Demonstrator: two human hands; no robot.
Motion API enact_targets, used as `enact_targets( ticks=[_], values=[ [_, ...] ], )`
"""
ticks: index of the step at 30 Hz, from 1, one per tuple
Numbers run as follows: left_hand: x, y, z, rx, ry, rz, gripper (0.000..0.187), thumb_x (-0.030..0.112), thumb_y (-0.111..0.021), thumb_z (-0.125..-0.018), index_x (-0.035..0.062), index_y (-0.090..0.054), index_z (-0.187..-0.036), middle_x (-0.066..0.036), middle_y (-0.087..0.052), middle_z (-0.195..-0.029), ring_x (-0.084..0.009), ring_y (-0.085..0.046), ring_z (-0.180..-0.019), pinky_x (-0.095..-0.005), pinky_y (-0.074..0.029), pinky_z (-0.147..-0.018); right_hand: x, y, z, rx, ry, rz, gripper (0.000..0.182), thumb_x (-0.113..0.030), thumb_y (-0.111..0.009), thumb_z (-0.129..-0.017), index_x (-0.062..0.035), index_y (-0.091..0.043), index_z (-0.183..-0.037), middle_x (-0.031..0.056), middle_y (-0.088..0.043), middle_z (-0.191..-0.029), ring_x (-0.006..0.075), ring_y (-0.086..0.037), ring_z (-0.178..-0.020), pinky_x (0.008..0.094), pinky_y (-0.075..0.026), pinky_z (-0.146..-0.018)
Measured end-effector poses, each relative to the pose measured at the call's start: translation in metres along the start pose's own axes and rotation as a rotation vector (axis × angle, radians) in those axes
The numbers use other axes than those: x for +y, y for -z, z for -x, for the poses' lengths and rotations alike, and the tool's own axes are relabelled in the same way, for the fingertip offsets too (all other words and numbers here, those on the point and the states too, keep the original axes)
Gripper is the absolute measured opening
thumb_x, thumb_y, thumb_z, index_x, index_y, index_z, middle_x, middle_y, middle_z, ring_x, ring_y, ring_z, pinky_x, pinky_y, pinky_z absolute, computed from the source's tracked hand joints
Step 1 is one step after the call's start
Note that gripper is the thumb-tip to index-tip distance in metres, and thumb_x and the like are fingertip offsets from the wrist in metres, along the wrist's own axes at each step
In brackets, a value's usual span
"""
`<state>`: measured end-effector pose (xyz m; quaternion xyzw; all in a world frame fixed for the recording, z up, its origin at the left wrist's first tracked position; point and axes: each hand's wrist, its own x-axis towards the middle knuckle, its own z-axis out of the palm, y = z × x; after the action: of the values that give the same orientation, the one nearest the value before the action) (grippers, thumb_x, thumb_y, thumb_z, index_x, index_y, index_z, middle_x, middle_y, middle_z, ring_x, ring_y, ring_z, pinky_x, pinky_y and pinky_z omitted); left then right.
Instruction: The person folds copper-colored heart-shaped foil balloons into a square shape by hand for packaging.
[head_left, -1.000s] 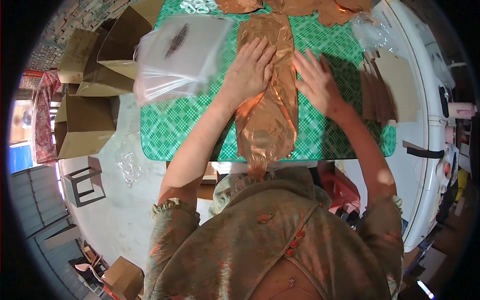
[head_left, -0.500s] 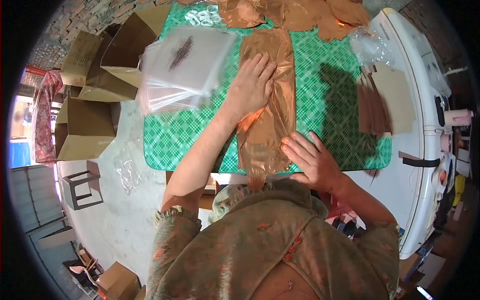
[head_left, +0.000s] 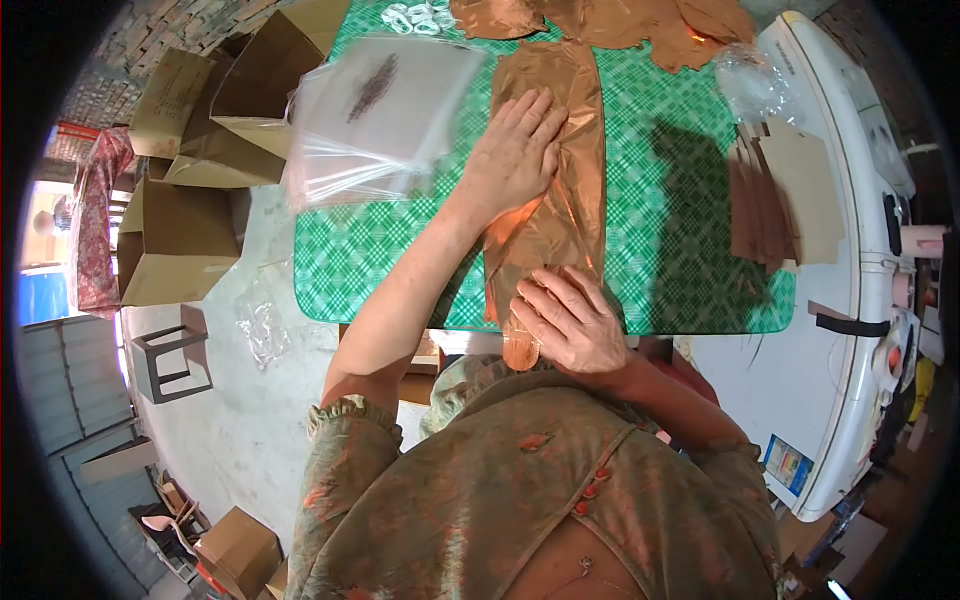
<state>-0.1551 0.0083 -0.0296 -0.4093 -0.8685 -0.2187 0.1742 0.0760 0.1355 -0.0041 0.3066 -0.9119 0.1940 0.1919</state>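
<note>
A long, shiny copper-coloured piece of material [head_left: 575, 215] lies lengthwise on the green checked table cover [head_left: 375, 270], its narrow lower end hanging over the near edge. My left hand [head_left: 513, 155] rests flat on its upper part, fingers stretched out and pointing away from me. Near the lower end, my right hand [head_left: 572, 322] lies over the material with its fingers slightly bent and a little apart. What is under the right palm is hidden. Left of the material is a stack of clear plastic sleeves [head_left: 400, 120].
More copper-coloured pieces [head_left: 640, 25] lie at the table's far edge, beside white rings [head_left: 415, 18]. Brown card pieces [head_left: 800, 190] and crumpled clear plastic [head_left: 755, 85] are at the right. Open cardboard boxes [head_left: 185, 235] and a dark frame stool [head_left: 170, 360] stand left.
My right hand has moved left from the material's right edge onto its lower end. My left hand stays on the upper part. The view has shifted slightly.
</note>
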Motion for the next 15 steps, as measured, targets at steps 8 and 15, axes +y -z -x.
enact_targets(
  ticks=[8,15],
  values=[
    [-0.001,0.000,-0.001,0.010,-0.019,0.002,0.052,0.026,-0.054,-0.106,0.0046,-0.055,-0.153,-0.022,-0.049,-0.160,-0.0398,-0.043,-0.151,-0.0526,-0.032,-0.128,0.007,0.002,0.005,0.077,0.048,0.042,0.027,-0.016,-0.070,-0.088,-0.0045,-0.073,-0.112,0.0095,-0.069,-0.131,0.0286,-0.062,-0.128,0.0514,-0.051,-0.106],
    [-0.001,-0.001,0.000,-0.002,-0.013,-0.009,0.052,0.026,-0.054,-0.107,0.0051,-0.054,-0.154,-0.022,-0.049,-0.161,-0.0401,-0.043,-0.151,-0.0536,-0.032,-0.128,0.006,0.024,-0.010,0.102,-0.069,0.069,0.024,-0.014,-0.074,-0.084,-0.0084,-0.072,-0.107,0.0091,-0.067,-0.134,0.0306,-0.060,-0.125,0.0467,-0.050,-0.092]
  ],
)
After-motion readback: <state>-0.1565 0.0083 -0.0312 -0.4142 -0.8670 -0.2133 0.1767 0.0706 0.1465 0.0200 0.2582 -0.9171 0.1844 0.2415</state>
